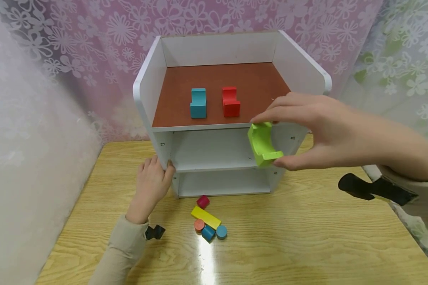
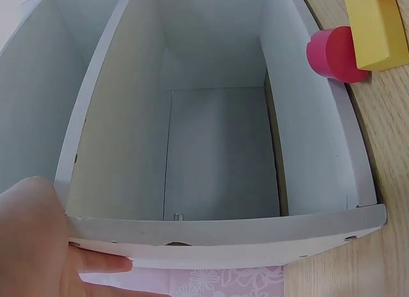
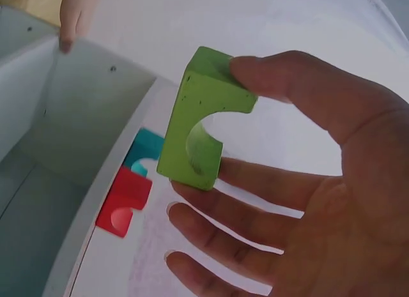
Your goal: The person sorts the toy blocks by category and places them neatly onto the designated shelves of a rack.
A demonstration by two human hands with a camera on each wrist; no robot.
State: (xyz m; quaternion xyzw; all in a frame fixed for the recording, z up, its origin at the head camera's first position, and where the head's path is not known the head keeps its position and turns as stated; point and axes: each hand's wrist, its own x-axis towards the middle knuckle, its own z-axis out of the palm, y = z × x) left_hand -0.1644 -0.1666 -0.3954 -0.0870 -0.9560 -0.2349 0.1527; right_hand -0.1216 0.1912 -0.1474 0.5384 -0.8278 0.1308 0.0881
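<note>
My right hand (image 1: 306, 126) holds a lime-green arch block (image 1: 262, 144) between thumb and fingertips, in front of the shelf unit's top edge. In the right wrist view the green block (image 3: 198, 118) shows its half-round cutout facing the palm. My left hand (image 1: 152, 180) grips the left side panel of the small white shelf unit (image 1: 214, 148), thumb at the front edge and fingers around the outside. On the brown top board (image 1: 214, 75) stand a teal arch block (image 1: 198, 103) and a red arch block (image 1: 230, 103), side by side with a gap between them.
On the wooden table (image 1: 306, 237) before the unit lie a crimson cylinder (image 1: 203, 202), a yellow bar (image 1: 206, 217), an orange-red cylinder (image 1: 199, 225), a dark blue cylinder (image 1: 208, 233) and a lighter blue cylinder (image 1: 221, 232). Raised white walls border the top board at the back and sides.
</note>
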